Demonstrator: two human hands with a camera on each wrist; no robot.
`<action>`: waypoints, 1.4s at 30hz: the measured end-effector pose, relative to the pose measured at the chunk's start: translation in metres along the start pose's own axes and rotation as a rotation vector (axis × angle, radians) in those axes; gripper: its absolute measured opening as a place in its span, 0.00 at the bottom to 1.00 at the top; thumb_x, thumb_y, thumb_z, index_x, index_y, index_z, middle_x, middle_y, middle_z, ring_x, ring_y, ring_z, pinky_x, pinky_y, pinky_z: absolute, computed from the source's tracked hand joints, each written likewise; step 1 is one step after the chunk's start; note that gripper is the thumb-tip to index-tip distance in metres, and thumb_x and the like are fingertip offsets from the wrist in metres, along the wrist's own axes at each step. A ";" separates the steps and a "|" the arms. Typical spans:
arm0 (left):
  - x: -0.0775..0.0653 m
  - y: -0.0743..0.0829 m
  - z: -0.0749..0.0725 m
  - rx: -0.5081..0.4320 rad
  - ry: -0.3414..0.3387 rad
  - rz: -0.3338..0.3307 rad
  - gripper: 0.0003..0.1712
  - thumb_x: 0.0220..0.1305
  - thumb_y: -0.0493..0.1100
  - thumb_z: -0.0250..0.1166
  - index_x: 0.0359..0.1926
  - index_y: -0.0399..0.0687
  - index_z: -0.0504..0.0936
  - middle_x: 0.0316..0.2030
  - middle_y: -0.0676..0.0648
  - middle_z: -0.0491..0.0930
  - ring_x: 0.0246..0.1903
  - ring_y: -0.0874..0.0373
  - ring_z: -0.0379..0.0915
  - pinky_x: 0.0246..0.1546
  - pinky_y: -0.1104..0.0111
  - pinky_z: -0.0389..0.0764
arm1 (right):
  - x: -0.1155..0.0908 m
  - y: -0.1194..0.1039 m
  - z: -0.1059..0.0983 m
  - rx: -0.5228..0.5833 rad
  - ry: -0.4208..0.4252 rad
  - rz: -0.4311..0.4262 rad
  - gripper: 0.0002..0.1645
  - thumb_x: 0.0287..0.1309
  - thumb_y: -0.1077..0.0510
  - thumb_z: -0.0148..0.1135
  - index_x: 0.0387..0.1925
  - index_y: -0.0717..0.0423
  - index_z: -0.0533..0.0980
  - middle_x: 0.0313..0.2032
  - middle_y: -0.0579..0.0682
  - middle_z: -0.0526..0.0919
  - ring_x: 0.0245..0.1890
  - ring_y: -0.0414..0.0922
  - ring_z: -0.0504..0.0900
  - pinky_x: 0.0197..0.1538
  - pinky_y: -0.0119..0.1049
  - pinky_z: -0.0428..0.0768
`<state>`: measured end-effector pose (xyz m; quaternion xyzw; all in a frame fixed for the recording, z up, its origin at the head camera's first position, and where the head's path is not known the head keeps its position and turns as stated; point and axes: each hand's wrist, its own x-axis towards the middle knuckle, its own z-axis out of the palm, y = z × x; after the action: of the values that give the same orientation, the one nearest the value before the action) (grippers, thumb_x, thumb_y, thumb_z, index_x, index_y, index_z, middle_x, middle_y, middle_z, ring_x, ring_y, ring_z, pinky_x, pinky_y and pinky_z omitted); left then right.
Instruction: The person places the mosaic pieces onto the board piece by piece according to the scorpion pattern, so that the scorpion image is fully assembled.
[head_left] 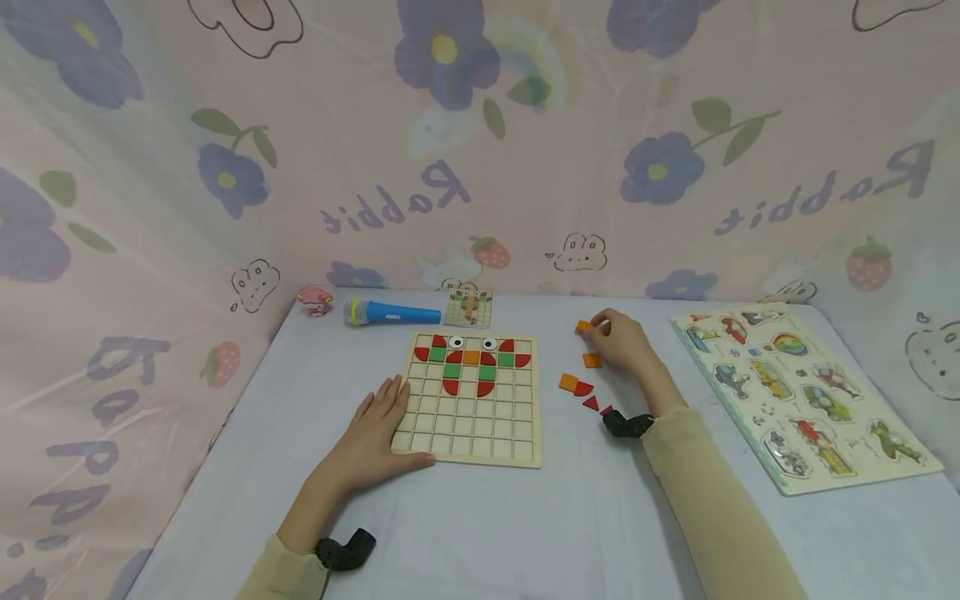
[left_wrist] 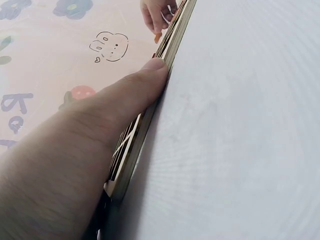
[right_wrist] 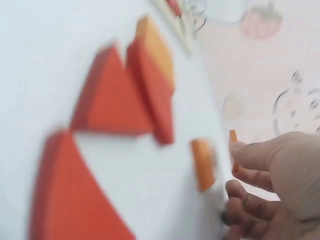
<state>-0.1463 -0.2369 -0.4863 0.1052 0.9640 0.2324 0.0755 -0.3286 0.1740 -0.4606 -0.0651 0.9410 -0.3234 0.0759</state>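
Note:
A square wooden grid board [head_left: 468, 429] lies in the middle of the table in the head view. Red, green and orange pieces and two eye pieces fill part of its upper rows. My left hand [head_left: 371, 437] rests at the board's left side, fingers straight, its thumb [left_wrist: 135, 87] along the near edge. Right of the board, my right hand [head_left: 621, 340] pinches an orange square tile [head_left: 583, 327] between thumb and fingertips. Below that hand lies another orange tile [head_left: 592, 360]. Nearer are an orange square [head_left: 568, 382], a red rounded piece [head_left: 583, 389] and a red triangle [head_left: 592, 403].
Behind the board lie a blue toy microphone [head_left: 397, 314] and a picture card [head_left: 468, 308] with a pattern on a grid. A small pink figure [head_left: 314, 300] stands at the far left corner. At the right lies a picture puzzle board [head_left: 810, 400]. Printed fabric [head_left: 525, 167] surrounds the table.

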 end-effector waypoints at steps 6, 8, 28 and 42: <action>0.000 -0.001 0.001 -0.002 0.013 0.004 0.75 0.55 0.79 0.70 0.84 0.35 0.49 0.85 0.36 0.43 0.85 0.40 0.34 0.82 0.41 0.42 | -0.025 -0.031 0.008 0.065 -0.009 -0.053 0.21 0.75 0.52 0.63 0.58 0.65 0.76 0.45 0.62 0.82 0.40 0.53 0.81 0.41 0.41 0.82; 0.000 -0.001 0.000 -0.003 0.012 0.005 0.75 0.55 0.79 0.70 0.84 0.35 0.49 0.85 0.36 0.43 0.85 0.40 0.34 0.82 0.41 0.42 | -0.036 -0.045 0.016 0.083 -0.001 -0.096 0.20 0.74 0.53 0.65 0.56 0.64 0.77 0.41 0.58 0.82 0.37 0.51 0.79 0.36 0.37 0.79; 0.002 -0.002 0.000 0.010 -0.006 0.017 0.75 0.56 0.79 0.69 0.84 0.36 0.48 0.85 0.37 0.42 0.85 0.40 0.33 0.82 0.41 0.41 | -0.072 -0.131 0.117 0.136 -0.049 -0.338 0.13 0.67 0.53 0.73 0.45 0.58 0.83 0.28 0.48 0.73 0.30 0.43 0.70 0.32 0.33 0.68; 0.000 0.004 -0.004 -0.001 -0.006 -0.001 0.74 0.56 0.76 0.72 0.83 0.34 0.49 0.84 0.35 0.44 0.84 0.38 0.35 0.82 0.40 0.42 | -0.067 -0.112 0.135 0.052 0.007 -0.423 0.12 0.62 0.53 0.73 0.42 0.54 0.81 0.31 0.45 0.74 0.33 0.42 0.72 0.35 0.33 0.72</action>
<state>-0.1466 -0.2353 -0.4808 0.1055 0.9637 0.2326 0.0784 -0.2302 0.0171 -0.4900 -0.2578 0.8981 -0.3563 0.0047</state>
